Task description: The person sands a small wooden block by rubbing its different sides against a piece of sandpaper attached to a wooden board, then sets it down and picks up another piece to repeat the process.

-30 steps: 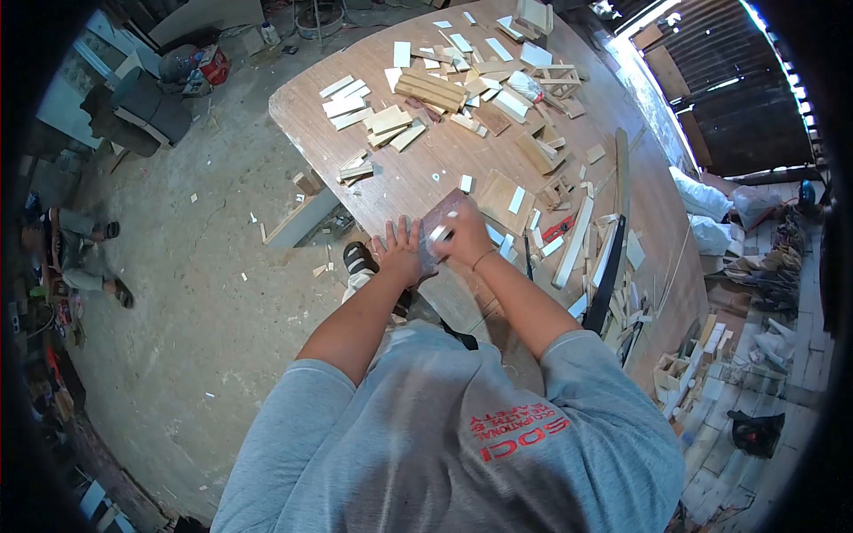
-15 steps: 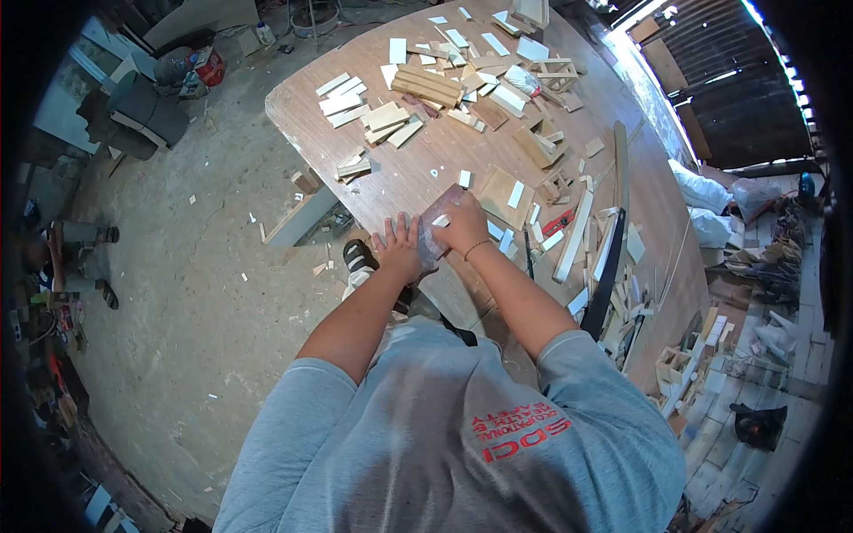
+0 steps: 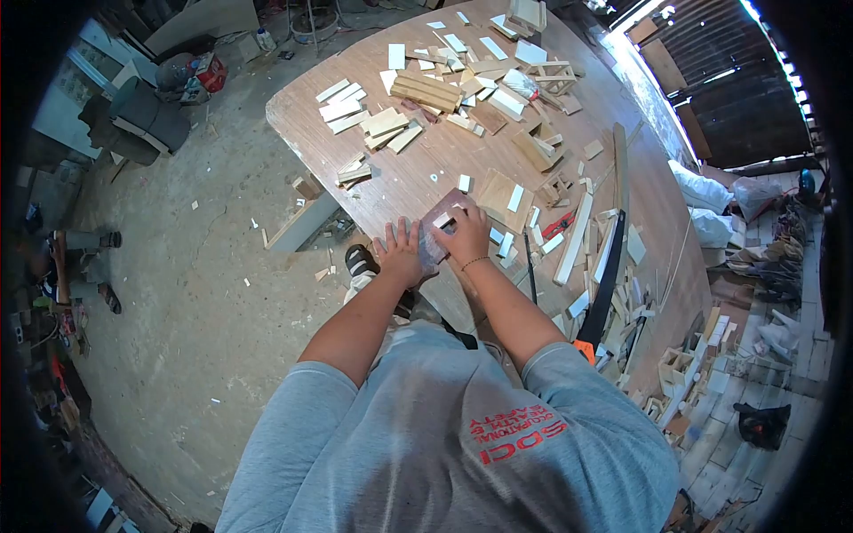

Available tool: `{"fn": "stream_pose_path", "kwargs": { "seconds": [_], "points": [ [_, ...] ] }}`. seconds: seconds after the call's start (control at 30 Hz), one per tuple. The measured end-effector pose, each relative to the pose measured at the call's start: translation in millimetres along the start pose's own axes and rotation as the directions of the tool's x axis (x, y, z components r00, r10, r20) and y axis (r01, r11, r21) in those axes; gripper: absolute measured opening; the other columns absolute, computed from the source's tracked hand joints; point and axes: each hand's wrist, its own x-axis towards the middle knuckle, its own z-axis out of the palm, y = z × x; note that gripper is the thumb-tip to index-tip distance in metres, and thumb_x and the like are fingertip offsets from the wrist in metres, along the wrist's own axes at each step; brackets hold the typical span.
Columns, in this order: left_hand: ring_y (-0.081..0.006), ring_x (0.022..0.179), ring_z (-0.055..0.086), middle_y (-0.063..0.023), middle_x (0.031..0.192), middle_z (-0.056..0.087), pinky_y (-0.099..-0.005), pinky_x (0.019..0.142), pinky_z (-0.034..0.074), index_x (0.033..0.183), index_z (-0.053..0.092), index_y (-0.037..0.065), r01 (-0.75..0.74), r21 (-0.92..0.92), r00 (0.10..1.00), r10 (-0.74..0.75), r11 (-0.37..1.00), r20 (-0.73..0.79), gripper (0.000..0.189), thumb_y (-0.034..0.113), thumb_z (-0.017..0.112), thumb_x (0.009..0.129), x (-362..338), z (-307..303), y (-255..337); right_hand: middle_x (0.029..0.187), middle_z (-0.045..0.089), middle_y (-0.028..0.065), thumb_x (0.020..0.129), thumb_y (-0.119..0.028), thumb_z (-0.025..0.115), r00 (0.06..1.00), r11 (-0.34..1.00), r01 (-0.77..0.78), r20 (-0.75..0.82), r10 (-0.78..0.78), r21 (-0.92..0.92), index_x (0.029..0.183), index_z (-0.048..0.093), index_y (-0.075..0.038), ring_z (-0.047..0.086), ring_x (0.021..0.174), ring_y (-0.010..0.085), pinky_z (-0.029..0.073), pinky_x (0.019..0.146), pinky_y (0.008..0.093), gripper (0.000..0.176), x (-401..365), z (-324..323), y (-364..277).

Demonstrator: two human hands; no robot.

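A reddish-brown sheet of sandpaper (image 3: 429,238), dusted pale in its middle, lies on the near corner of the wooden table. My right hand (image 3: 466,240) pinches a small white-faced wood piece (image 3: 445,218) between thumb and fingers, over the sandpaper. Whether the piece's underside touches the sheet is hidden by the fingers. My left hand (image 3: 401,255) lies flat with fingers spread, at the sheet's left edge and the table edge. Just right of the sheet is a thin square wooden panel (image 3: 498,206) with a white strip (image 3: 515,197) on it.
Wood offcuts (image 3: 384,124) and small wooden boxes (image 3: 538,147) cover the far tabletop (image 3: 302,107). To the right lie red-handled pliers (image 3: 558,224), long wood strips and a handsaw (image 3: 606,275) with an orange handle. A seated person (image 3: 75,262) is at far left.
My right hand has drawn slightly towards my body with the wood piece, and its fingers have shifted. My right elbow moved left, uncovering the saw's orange handle. My left hand stays put.
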Motion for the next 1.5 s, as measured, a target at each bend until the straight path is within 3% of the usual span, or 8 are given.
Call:
{"fn": "stream_pose_path", "kwargs": {
  "seconds": [0.3, 0.4, 0.53, 0.93, 1.17, 1.3, 1.43, 1.5],
  "points": [
    [-0.0377, 0.152, -0.005, -0.0102, 0.167, -0.003, -0.0627, 0.118, 0.002, 0.160, 0.000, 0.023, 0.038, -0.012, 0.995, -0.037, 0.999, 0.093, 0.121, 0.065, 0.074, 0.073, -6, -14, 6, 0.106, 0.061, 0.0142, 0.064, -0.036, 0.081, 0.936, 0.938, 0.348, 0.048, -0.348, 0.009, 0.093, 0.073, -0.015, 0.056, 0.103, 0.0353, 0.042, 0.092, 0.0471, 0.037, 1, -2, 5],
    [-0.0376, 0.152, -0.006, -0.0101, 0.167, -0.003, -0.0629, 0.118, 0.002, 0.160, -0.001, 0.023, 0.030, -0.001, 0.998, -0.030, 1.000, 0.055, 0.122, 0.065, 0.074, 0.073, -3, -8, 3, 0.099, 0.062, 0.0137, 0.062, -0.035, 0.083, 0.980, 0.979, -0.179, 0.073, 0.186, -0.094, 0.094, 0.075, -0.017, 0.056, 0.101, 0.0360, 0.044, 0.088, 0.0479, 0.039, 19, -11, 30],
    [-0.0377, 0.152, -0.005, -0.0101, 0.167, -0.002, -0.0628, 0.118, 0.002, 0.160, 0.000, 0.022, 0.034, -0.019, 0.997, -0.032, 0.999, 0.067, 0.121, 0.063, 0.074, 0.074, 0, -7, 4, 0.093, 0.061, 0.0114, 0.056, -0.032, 0.084, 0.939, 0.945, 0.310, 0.121, -0.322, 0.104, 0.091, 0.076, -0.016, 0.058, 0.094, 0.0354, 0.046, 0.082, 0.0460, 0.040, -3, -13, 12],
    [-0.0381, 0.152, -0.004, -0.0105, 0.167, -0.002, -0.0624, 0.118, 0.001, 0.160, -0.001, 0.022, 0.052, -0.012, 0.994, -0.051, 0.999, 0.094, 0.119, 0.061, 0.073, 0.076, -3, -8, 5, 0.099, 0.061, 0.0147, 0.060, -0.032, 0.084, 0.961, 0.973, -0.224, 0.150, 0.231, -0.061, 0.090, 0.074, -0.012, 0.057, 0.094, 0.0362, 0.045, 0.085, 0.0479, 0.037, 11, -22, 20],
    [-0.0432, 0.151, 0.000, -0.0147, 0.166, 0.001, -0.0669, 0.116, 0.007, 0.160, 0.000, 0.020, 0.006, 0.026, 1.000, -0.006, 1.000, -0.007, 0.129, 0.067, 0.077, 0.068, 10, 9, -3, 0.103, 0.060, 0.0165, 0.060, -0.030, 0.082, 0.938, 0.945, 0.310, 0.127, -0.322, 0.107, 0.085, 0.073, -0.011, 0.054, 0.101, 0.0373, 0.044, 0.087, 0.0495, 0.033, -4, -15, 20],
    [-0.0435, 0.151, 0.001, -0.0153, 0.166, 0.002, -0.0677, 0.116, 0.007, 0.159, 0.002, 0.020, -0.005, -0.005, 1.000, 0.005, 1.000, 0.001, 0.126, 0.066, 0.076, 0.069, 1, 2, -1, 0.105, 0.060, 0.0153, 0.060, -0.028, 0.082, 0.961, 0.961, -0.277, 0.009, 0.277, 0.013, 0.087, 0.073, -0.012, 0.053, 0.103, 0.0367, 0.043, 0.088, 0.0486, 0.033, 6, -9, 16],
    [-0.0434, 0.151, 0.002, -0.0151, 0.166, 0.002, -0.0676, 0.116, 0.007, 0.159, 0.003, 0.020, 0.003, -0.024, 1.000, -0.003, 1.000, -0.005, 0.124, 0.065, 0.076, 0.070, 3, -4, 1, 0.102, 0.059, 0.0164, 0.062, -0.029, 0.082, 0.963, 0.969, 0.239, 0.116, -0.245, 0.066, 0.086, 0.072, -0.011, 0.053, 0.103, 0.0374, 0.043, 0.089, 0.0487, 0.032, -5, -18, 8],
    [-0.0434, 0.151, 0.002, -0.0149, 0.166, 0.003, -0.0677, 0.116, 0.007, 0.160, 0.003, 0.020, 0.005, 0.005, 1.000, -0.005, 1.000, 0.029, 0.124, 0.065, 0.076, 0.070, 0, -3, 0, 0.101, 0.059, 0.0159, 0.063, -0.030, 0.082, 0.994, 0.998, -0.002, 0.109, -0.006, 0.066, 0.088, 0.072, -0.011, 0.052, 0.104, 0.0375, 0.042, 0.092, 0.0481, 0.033, 6, -9, 21]
  ]
}}
